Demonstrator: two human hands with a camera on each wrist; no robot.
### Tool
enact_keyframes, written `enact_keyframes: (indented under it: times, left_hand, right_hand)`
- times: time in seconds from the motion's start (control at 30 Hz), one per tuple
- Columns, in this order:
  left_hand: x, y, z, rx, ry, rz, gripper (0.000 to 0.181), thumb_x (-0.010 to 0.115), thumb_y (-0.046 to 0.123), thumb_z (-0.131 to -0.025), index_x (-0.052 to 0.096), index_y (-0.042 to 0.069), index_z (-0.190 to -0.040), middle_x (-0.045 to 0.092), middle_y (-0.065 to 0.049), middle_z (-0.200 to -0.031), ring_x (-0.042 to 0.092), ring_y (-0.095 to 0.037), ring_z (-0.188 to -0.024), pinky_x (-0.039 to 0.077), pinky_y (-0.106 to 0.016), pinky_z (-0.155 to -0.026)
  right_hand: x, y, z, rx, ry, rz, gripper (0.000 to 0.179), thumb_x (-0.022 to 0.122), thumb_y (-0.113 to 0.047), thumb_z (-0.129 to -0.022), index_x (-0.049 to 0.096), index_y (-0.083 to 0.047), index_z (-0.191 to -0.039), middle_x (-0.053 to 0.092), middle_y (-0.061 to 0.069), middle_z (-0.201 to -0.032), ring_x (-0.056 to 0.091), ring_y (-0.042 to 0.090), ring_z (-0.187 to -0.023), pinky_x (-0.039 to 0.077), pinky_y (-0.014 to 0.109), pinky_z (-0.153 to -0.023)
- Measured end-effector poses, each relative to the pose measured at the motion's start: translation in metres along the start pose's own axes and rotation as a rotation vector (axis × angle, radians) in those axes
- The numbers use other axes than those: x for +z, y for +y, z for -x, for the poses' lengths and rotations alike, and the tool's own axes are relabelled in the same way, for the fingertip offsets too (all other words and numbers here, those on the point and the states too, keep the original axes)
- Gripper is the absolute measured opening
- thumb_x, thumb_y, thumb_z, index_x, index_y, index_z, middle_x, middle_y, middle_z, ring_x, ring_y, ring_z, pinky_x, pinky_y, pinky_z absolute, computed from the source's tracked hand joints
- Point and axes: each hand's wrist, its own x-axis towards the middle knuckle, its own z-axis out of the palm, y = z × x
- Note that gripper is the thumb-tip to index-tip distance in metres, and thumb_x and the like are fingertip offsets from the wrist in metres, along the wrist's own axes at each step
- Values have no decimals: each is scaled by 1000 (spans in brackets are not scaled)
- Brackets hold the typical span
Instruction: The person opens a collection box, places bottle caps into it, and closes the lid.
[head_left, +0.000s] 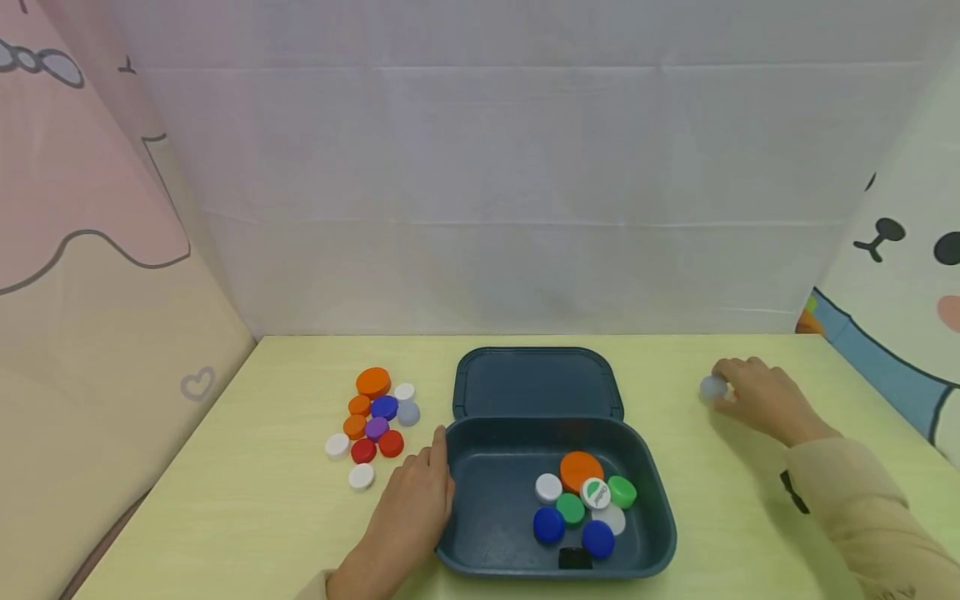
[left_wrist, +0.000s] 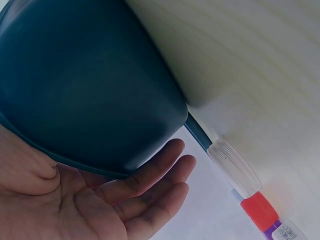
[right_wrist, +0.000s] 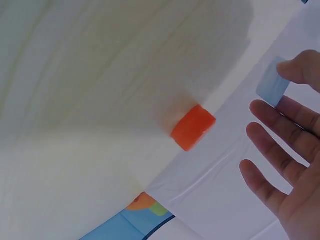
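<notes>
My right hand [head_left: 767, 398] pinches a pale blue bottle cap [right_wrist: 273, 82] between thumb and fingertips, at the right part of the table. In the right wrist view an orange-red cap [right_wrist: 193, 128] stands on the table by that hand. My left hand [head_left: 411, 504] rests against the left side of a dark blue box [head_left: 495, 508], its index finger straight along the rim. Three fingers [left_wrist: 159, 170] of it stretch out beside the box's outer wall in the left wrist view. Inside the box lie an orange cap [head_left: 581, 471] and several white, green and blue caps.
Left of the box lies a group of several caps, among them a large orange cap [head_left: 373, 382], a purple cap [head_left: 377, 429] and a red cap [head_left: 363, 451]. A dark blue lid [head_left: 536, 383] lies behind the box. A white cloth [head_left: 525, 200] hangs behind the table.
</notes>
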Motion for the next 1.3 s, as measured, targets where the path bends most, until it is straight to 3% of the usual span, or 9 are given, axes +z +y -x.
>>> enact_keyframes:
  times: [0.17, 0.47, 0.67, 1.0, 1.3]
  left_hand:
    - [0, 0, 1, -1, 0, 0, 58, 58, 21, -88, 34, 1, -137, 60, -13, -109, 56, -23, -87, 51, -38, -84]
    - [0, 0, 0, -9, -3, 5, 59, 57, 21, -88, 34, 1, -137, 60, -13, -109, 56, -23, -88, 51, -38, -84]
    - [1, 0, 0, -22, -7, 7, 58, 58, 21, -88, 34, 2, -138, 60, -13, -109, 56, -23, -88, 51, -37, -84]
    - [0, 0, 0, -7, -10, 4, 58, 58, 21, -87, 34, 1, -137, 60, -13, -107, 56, -23, -87, 51, -38, -84]
    - [0, -1, 0, 4, -8, 2, 59, 58, 21, -87, 34, 1, -137, 61, -13, -107, 56, -23, -85, 51, -37, -82]
  right_hand:
    - [-7, -16, 4, -25, 50, 0, 33, 72, -15, -71, 60, 1, -98, 63, 14, -88, 55, 30, -75, 42, 46, -60]
    - [-18, -54, 12, -168, 243, 64, 35, 76, -14, -65, 61, -3, -94, 65, 9, -85, 55, 25, -73, 40, 39, -57]
    - [-25, -86, 18, -261, 316, 87, 37, 78, -16, -62, 61, -7, -94, 64, 6, -85, 55, 23, -76, 43, 40, -61]
    - [-31, -130, 27, -383, 320, 119, 44, 81, -22, -61, 60, -9, -97, 63, 1, -87, 55, 18, -80, 47, 37, -68]
    - [-24, -161, 36, -528, 206, 99, 42, 78, -28, -66, 61, -12, -101, 63, -2, -92, 53, 14, -83, 46, 35, -72]
